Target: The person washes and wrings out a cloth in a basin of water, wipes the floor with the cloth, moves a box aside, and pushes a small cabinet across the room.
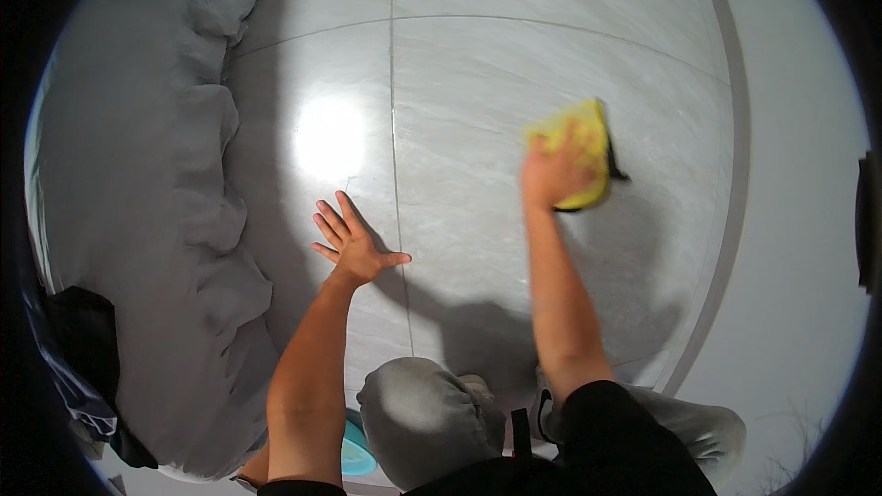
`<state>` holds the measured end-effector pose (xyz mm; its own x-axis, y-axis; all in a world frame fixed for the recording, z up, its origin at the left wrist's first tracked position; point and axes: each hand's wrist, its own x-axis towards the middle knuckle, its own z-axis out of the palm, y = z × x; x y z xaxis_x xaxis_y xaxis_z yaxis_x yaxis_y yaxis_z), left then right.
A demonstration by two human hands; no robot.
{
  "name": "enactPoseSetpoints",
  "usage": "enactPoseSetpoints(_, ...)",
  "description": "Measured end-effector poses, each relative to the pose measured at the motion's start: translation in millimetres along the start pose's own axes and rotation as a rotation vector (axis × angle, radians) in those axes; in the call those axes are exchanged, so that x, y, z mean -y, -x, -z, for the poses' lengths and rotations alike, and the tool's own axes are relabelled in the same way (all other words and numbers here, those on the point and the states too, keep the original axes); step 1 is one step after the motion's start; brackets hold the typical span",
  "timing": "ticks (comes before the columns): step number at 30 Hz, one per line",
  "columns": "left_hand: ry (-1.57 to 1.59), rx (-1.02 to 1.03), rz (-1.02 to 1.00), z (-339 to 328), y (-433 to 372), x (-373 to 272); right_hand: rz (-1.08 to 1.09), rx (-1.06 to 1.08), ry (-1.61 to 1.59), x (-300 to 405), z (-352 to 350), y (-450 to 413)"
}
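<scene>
My right hand (559,169) presses flat on a yellow cloth (589,125) with a dark underside, which lies on the grey tiled floor (468,117). The cloth and hand are blurred. My left hand (355,248) rests on the floor with its fingers spread and nothing in it, its thumb by the grout line. Both forearms reach out from my black sleeves, and one bent knee in grey trousers (420,413) shows between them.
A bed or sofa with a ruffled grey cover (151,172) stands along the left, with dark clothing (86,337) on it. A turquoise basin (356,451) is partly hidden beside my knee. A white wall (799,207) with a grey skirting (739,151) bounds the right.
</scene>
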<state>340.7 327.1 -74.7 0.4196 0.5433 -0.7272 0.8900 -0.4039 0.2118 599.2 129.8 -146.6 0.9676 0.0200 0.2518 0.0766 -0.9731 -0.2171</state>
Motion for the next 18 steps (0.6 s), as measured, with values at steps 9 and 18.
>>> enactPoseSetpoints(9, -0.049, -0.009, 0.037, 1, -2, -2, 0.743, 0.463, -0.61, 119, 48, 119)
enactPoseSetpoints(18, -0.013, -0.009, 0.0, -2, -1, 1, 0.841, 0.434, -0.538, -52, 44, -17)
